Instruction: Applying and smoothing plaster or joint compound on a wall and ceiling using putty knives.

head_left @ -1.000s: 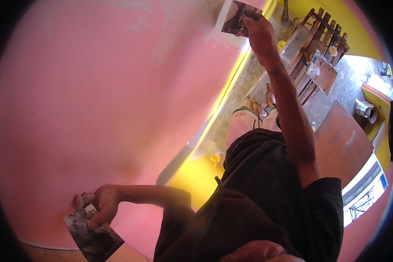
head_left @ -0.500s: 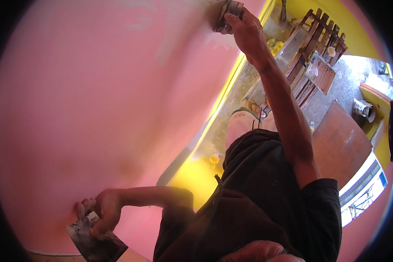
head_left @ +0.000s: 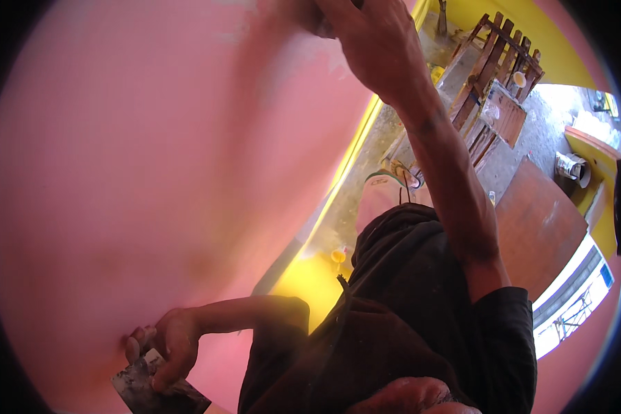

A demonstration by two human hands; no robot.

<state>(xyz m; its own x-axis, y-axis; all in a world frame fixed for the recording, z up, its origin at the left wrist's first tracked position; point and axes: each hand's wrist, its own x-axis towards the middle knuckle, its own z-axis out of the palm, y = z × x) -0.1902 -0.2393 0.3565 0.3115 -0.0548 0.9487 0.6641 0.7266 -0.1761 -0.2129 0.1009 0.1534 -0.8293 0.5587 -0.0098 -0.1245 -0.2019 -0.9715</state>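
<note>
In the head view, the right hand (head_left: 383,52) has shifted leftward along the pink wall (head_left: 152,172) and now meets the upper edge, which suggests a stroke over the wall is under way; a dark bit of its flat scraper (head_left: 322,29) shows beneath it (its fingertips are cut off, so I cannot tell how closed they are), while the left hand (head_left: 176,341), low by the wall, pinches a smeared flat plate (head_left: 155,393) under its thumb

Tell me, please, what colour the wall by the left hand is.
The wall by the left hand is pink, best seen in the head view.
</note>
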